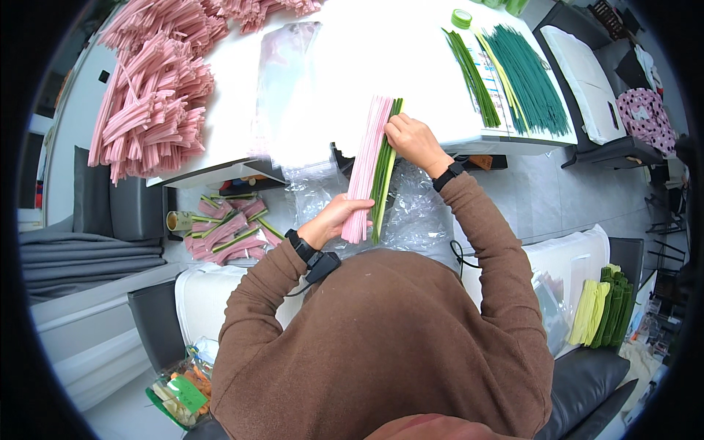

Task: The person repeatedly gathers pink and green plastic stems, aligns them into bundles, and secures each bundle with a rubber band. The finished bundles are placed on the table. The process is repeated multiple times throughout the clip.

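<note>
My left hand (336,219) grips the lower part of a bundle of pink fuzzy craft stems (365,170), with dark green and yellow-green stems (385,184) lying along its right side. The fingers of my right hand (410,140) pinch the green stems near their upper end. Both bundles are held roughly upright in the view, in front of the white table's near edge. Clear plastic bags (286,99) lie on the table to the left of the bundle. To its right are a small green stem bundle (476,82), yellow stems (503,82) and many teal stems (528,82).
Large pink stem piles (159,110) cover the table's left end. A green tape roll (461,18) lies at the back right. Bagged pink and green bundles (234,228) are heaped low at the left. Clear plastic (421,209) hangs below the table edge. More stems (602,308) rest on the right seat.
</note>
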Action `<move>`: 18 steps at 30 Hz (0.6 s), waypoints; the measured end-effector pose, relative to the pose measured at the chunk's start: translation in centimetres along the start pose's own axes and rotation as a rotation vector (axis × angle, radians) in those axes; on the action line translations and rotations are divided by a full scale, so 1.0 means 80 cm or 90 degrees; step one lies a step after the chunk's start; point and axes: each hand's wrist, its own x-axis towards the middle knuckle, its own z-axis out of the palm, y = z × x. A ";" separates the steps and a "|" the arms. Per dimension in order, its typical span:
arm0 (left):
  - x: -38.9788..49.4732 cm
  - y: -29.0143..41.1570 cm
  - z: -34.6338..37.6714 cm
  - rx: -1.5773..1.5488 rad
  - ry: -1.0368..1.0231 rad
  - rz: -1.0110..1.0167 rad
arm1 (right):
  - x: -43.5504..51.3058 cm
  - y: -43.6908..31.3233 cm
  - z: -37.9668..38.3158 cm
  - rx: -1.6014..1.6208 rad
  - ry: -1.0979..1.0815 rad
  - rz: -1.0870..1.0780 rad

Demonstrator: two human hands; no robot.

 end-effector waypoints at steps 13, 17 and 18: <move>-0.016 -0.025 0.000 -0.015 -0.126 0.016 | -0.001 0.002 0.004 0.008 -0.005 0.014; -0.023 -0.030 0.010 -0.021 -0.128 0.012 | -0.001 0.002 0.004 0.001 -0.011 0.003; -0.024 -0.031 0.012 -0.009 -0.107 0.000 | -0.001 0.001 0.004 -0.002 -0.015 0.001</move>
